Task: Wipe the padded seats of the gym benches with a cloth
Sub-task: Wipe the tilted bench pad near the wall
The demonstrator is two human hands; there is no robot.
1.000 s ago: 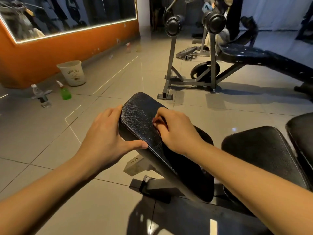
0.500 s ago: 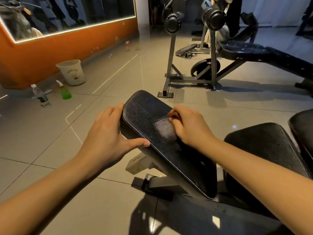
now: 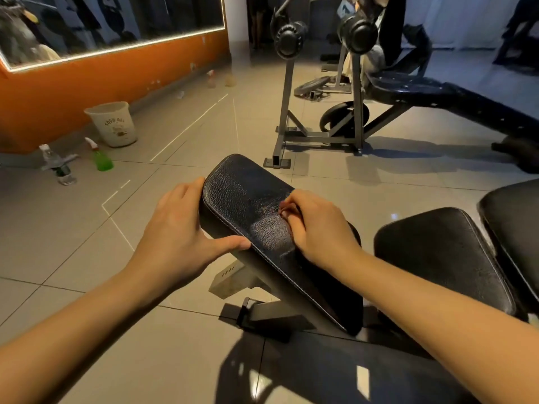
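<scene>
Gripping the tilted pad (image 3: 242, 188) by its left edge with the left hand (image 3: 180, 225), thumb on top, likely to steady it. Pressing the right hand (image 3: 318, 225), fingers curled round a barely seen cloth (image 3: 275, 211), onto mid-pad beside a damp streak.

We see a grey tiled floor (image 3: 175, 360) carrying everything. At the left of the frame stand 1 pale bucket (image 3: 112, 125), 1 green spray bottle (image 3: 102, 158) and 1 clear bottle (image 3: 59, 167). The black padded bench (image 3: 248, 196) stands at centre, a 2nd bench (image 3: 437, 252) at right, a grey rack (image 3: 284, 118) above centre.
</scene>
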